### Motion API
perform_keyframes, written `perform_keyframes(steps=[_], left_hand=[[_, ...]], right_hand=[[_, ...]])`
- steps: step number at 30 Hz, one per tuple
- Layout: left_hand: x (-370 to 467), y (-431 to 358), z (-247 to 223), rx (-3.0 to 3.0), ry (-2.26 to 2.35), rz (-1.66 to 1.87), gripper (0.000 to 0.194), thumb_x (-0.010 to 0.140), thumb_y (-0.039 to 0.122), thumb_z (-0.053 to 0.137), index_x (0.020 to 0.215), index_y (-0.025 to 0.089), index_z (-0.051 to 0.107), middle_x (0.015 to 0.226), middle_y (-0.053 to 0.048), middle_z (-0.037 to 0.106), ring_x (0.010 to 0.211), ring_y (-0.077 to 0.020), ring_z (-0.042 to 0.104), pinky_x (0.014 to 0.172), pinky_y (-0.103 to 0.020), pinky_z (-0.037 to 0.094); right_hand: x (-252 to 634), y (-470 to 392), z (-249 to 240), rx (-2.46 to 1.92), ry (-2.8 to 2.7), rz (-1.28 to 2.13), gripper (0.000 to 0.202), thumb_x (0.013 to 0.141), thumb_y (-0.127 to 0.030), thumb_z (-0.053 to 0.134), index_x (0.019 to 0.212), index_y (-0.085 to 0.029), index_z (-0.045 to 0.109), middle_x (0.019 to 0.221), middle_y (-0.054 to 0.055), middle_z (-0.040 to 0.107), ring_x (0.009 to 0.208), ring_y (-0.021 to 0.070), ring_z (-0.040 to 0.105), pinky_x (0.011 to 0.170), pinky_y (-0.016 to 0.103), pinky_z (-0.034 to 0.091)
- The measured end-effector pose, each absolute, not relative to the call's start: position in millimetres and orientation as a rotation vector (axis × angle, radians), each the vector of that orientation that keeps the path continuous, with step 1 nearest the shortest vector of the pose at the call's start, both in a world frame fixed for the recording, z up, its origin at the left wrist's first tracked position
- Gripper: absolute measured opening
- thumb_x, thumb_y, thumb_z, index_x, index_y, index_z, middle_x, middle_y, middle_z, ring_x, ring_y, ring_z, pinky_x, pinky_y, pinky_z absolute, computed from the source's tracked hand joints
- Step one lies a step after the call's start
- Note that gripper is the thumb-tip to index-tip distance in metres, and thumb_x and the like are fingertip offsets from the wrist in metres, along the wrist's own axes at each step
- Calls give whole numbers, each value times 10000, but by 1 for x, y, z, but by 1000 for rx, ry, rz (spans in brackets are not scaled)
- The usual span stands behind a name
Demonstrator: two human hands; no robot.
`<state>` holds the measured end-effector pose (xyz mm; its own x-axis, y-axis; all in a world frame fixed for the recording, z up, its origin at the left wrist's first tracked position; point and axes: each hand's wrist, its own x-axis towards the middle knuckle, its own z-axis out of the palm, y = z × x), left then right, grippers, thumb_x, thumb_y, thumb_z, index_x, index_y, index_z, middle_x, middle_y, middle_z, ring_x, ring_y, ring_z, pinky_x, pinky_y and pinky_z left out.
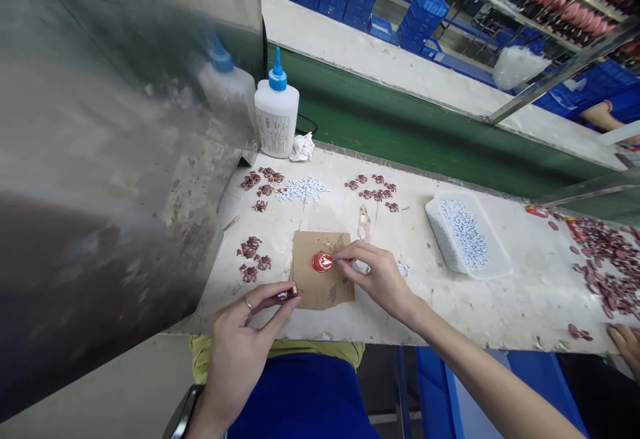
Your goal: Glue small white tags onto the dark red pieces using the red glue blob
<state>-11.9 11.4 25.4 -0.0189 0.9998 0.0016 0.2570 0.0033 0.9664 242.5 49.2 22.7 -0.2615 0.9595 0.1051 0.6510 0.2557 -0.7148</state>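
Left hand (237, 349), lower centre: finger and thumb pinched on small brown piece (287, 294). Right hand (381, 279), centre: fingertips together on thin tool (338, 259), its end at red round dish (317, 264), white inside. Dish sits on cardboard (306, 289). Right of centre: clear plastic tub (495, 259), many small white-blue bits (465, 234) inside. Upper centre: white bottle (278, 100), blue cap, printed label, text too small to read.

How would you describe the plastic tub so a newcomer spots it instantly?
On the pale workbench, look right of the right hand. There stands an open, translucent tub of small blue-and-white pieces. Similar pieces lie in a loose pile by the white bottle, but only these sit in a container.
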Motion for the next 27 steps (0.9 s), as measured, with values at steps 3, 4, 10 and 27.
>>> perform_keyframes(steps=[3, 4, 10, 27], left_hand=[[-10, 12, 26, 1384, 1405, 1087, 110, 823, 292, 801, 928, 264, 787, 904, 53, 794, 796, -92, 774, 824, -81, 600], [-10, 13, 27, 1381, 1402, 1087, 111, 820, 291, 803, 925, 259, 791, 901, 48, 794, 794, -98, 775, 815, -85, 604], [-6, 15, 26, 1349, 1387, 1101, 134, 817, 295, 806, 945, 257, 801, 899, 43, 799, 784, -124, 783, 795, -104, 617], [2, 9, 43, 1553, 1363, 1118, 143, 848, 254, 789, 967, 328, 758, 929, 135, 779, 809, -32, 751, 855, -48, 567]], right_hand=[[242, 49, 23, -1451, -2005, 751, 149, 1018, -226, 600, 1053, -265, 740, 1019, 48, 771, 889, 211, 739, 761, 342, 597], [242, 49, 23, -1448, -2010, 755, 151, 1022, -232, 596, 1052, -267, 739, 1022, 49, 771, 894, 213, 740, 763, 345, 599], [240, 49, 25, -1434, -1999, 760, 154, 1027, -240, 595, 1055, -267, 744, 1036, 52, 776, 917, 220, 746, 784, 365, 612], [217, 29, 65, -1341, -1652, 972, 140, 913, -158, 709, 941, -273, 786, 913, 17, 804, 851, 203, 751, 778, 358, 625]])
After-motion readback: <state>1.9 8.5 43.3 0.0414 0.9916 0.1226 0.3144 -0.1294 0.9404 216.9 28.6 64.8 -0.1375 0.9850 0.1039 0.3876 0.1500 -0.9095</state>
